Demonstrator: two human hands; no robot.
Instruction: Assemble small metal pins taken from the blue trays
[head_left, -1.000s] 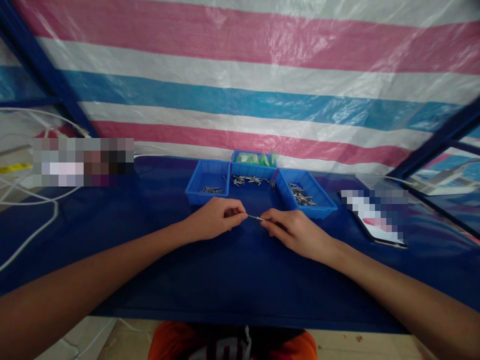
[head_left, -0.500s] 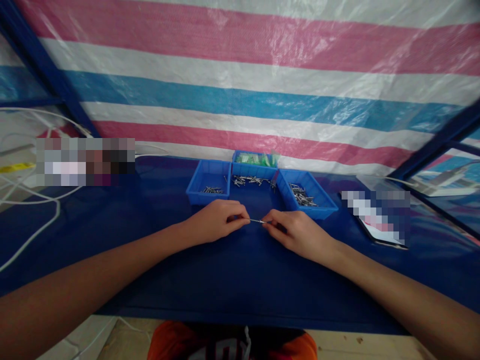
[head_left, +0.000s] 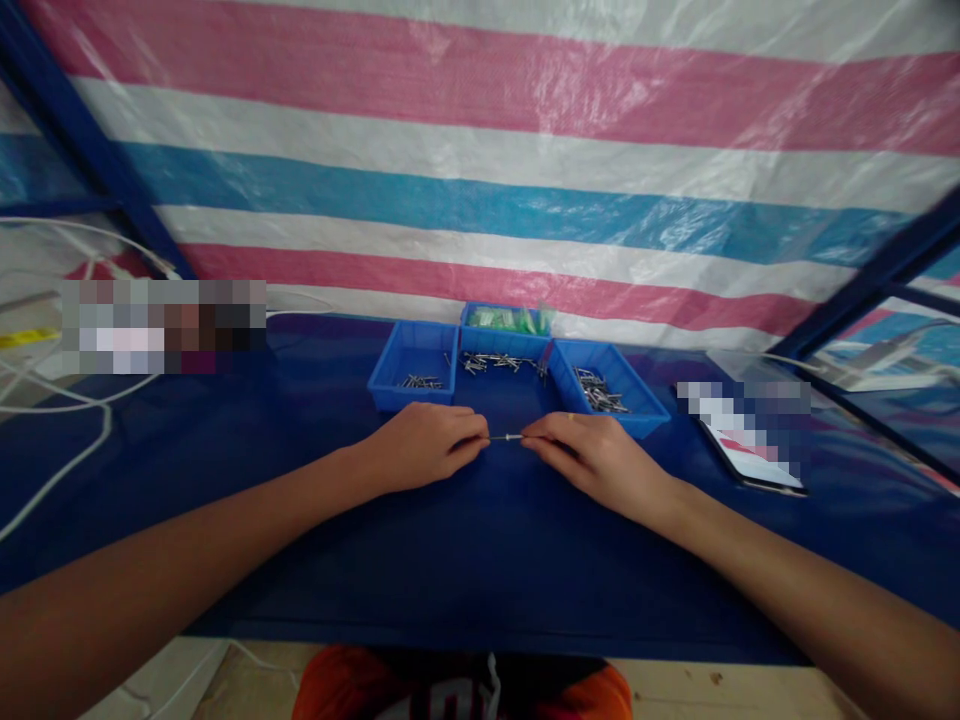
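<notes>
A thin silvery blind rivet (head_left: 508, 437) spans the gap between my hands, held level just above the blue table. My left hand (head_left: 424, 446) pinches the narrow pin end between thumb and fingers. At the thicker end, the fingertips of my right hand (head_left: 600, 457) are closed on it, and the tip is hidden there. The rivet's small flange shows between the two pinches. Beyond my hands, loose rivets (head_left: 501, 361) lie on the table among three blue bins.
The left bin (head_left: 381, 382) holds a few rivets, the right bin (head_left: 651, 408) many more. Green plastic packets (head_left: 510, 320) fill the rear bin (head_left: 487, 344). A phone (head_left: 757, 455) lies right on the table (head_left: 480, 570). White cables (head_left: 97, 440) run along the left. Striped sheeting (head_left: 480, 200) hangs behind.
The rivet's flange now shows in the gap, clear of my right fingertips, where it was close against them before. Both hands appear slightly farther left, along with the whole view.
</notes>
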